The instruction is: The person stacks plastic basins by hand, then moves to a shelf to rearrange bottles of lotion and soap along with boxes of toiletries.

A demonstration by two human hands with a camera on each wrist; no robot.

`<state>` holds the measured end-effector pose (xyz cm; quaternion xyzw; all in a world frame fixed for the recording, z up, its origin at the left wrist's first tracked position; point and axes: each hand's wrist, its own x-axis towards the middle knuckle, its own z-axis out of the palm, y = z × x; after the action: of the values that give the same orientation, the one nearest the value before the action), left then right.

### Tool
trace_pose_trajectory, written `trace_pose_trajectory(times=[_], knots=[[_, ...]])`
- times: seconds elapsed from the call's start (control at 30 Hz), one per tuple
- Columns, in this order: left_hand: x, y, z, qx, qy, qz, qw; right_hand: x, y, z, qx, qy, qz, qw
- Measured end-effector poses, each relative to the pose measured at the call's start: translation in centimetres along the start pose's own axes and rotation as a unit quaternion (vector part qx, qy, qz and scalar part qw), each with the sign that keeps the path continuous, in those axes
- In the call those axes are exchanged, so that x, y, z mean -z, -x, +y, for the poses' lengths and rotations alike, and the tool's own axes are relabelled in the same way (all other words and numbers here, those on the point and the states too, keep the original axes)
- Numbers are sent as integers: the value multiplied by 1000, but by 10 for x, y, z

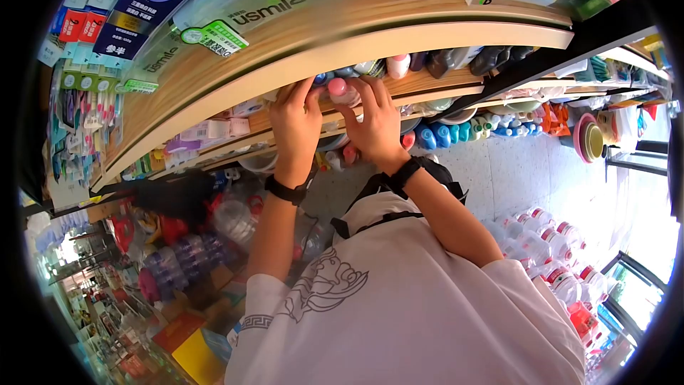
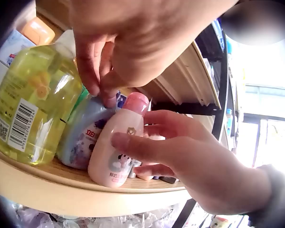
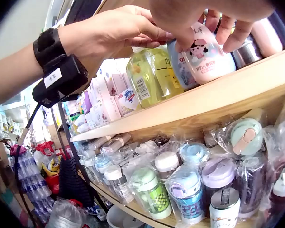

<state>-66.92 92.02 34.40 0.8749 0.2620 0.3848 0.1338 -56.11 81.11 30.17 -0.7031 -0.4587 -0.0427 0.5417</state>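
In the head view, the person's left hand and right hand reach beneath an upper shelf, a pink bottle between them. In the left wrist view, the right hand, partly closed, holds that bottle at the front of a wooden shelf, thumb across its face; the left hand's bent fingertips meet above a blue bottle, their grip unclear. In the right wrist view, the right hand's thumb and fingers flank the pink bottle
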Motion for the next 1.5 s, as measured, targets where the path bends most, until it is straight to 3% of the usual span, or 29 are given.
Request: trace_pose_trajectory(times=[0.23,0.43,0.5,1.1,1.43,1.5], knots=[[2,2,15,27,-9,-1,1000,-1,2,0,-17,13,-14,1000],[7,3,18,-29,6,42,999,-3,3,3,-11,10,1,1000],[7,4,17,8,1,26,1000,-2,2,3,-9,9,0,1000],[-1,15,6,-24,-30,20,999,-6,18,24,-57,7,-51,997],[-1,17,11,-21,-27,19,999,-11,22,27,-59,-12,-28,998],[-3,19,11,12,-8,21,1000,-11,22,26,-59,-11,-27,998]])
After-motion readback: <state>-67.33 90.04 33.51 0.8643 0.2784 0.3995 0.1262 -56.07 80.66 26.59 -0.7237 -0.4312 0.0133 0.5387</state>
